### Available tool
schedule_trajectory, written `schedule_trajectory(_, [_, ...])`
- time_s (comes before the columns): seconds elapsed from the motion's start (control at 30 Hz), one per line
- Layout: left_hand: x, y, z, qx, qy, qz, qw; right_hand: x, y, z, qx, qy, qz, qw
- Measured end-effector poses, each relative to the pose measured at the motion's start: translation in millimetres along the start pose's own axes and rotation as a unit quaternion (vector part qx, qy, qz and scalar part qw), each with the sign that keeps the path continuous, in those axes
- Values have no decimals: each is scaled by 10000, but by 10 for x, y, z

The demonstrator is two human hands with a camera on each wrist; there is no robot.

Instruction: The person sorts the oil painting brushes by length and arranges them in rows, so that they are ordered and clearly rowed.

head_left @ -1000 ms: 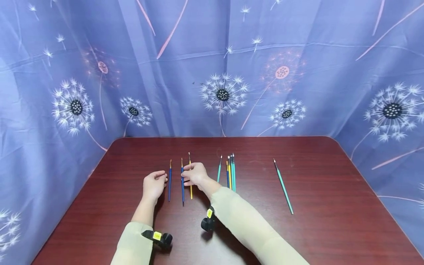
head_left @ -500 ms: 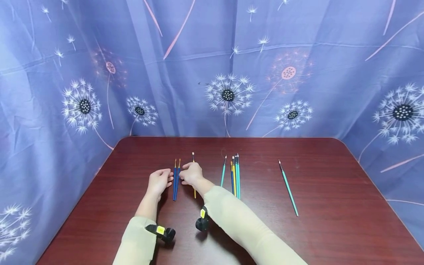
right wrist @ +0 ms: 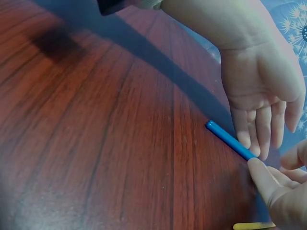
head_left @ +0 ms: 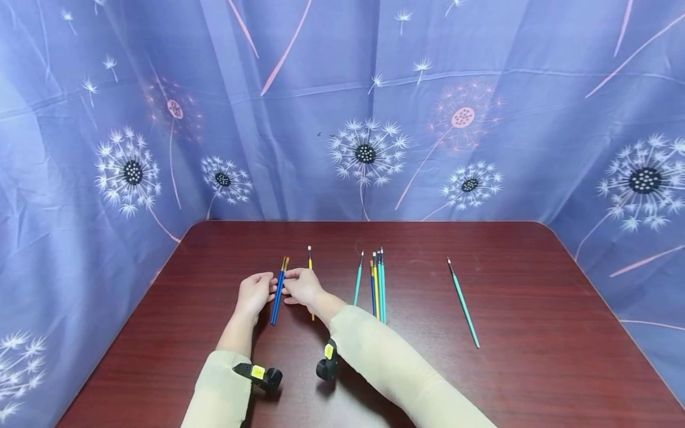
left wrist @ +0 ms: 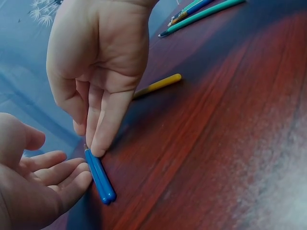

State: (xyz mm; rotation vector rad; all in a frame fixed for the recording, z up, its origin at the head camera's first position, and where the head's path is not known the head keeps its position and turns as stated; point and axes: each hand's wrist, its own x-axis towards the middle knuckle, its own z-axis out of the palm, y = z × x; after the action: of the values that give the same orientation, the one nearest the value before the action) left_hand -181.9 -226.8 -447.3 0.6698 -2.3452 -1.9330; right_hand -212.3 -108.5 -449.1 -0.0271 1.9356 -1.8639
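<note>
Two blue paintbrushes lie side by side on the table, touching, bristles toward the back. My left hand is along their left side; in the left wrist view its relaxed fingers rest against the handles. From the other side my right hand reaches in, and its extended fingertips touch the pair. Neither hand is curled round a brush. Beneath the right hand lies a yellow paintbrush, its middle hidden by that hand.
Right of the hands lies a lone teal paintbrush. Beside it is a row of blue, yellow and teal paintbrushes. Another teal paintbrush lies slanted farther right. A blue dandelion-patterned curtain stands behind the brown table.
The right hand has slid one blue paintbrush leftward until it lies against the other. The pair now slants slightly between both hands. The yellow paintbrush has stayed in place.
</note>
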Motion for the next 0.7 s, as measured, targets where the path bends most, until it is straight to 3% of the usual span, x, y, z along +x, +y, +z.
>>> schedule_trajectory(0.27, [-26, 0, 10, 105, 87, 101, 9999, -39, 9, -81, 100, -250, -85, 9996])
schedule_trajectory(0.43, [-38, 2, 24, 364, 345, 296, 9983, -82, -14, -168, 176, -336, -185, 9991])
schedule_trajectory(0.7, [-108, 40, 162, 1152, 969, 775, 9856, -163, -16, -386, 77, -383, -373, 9985])
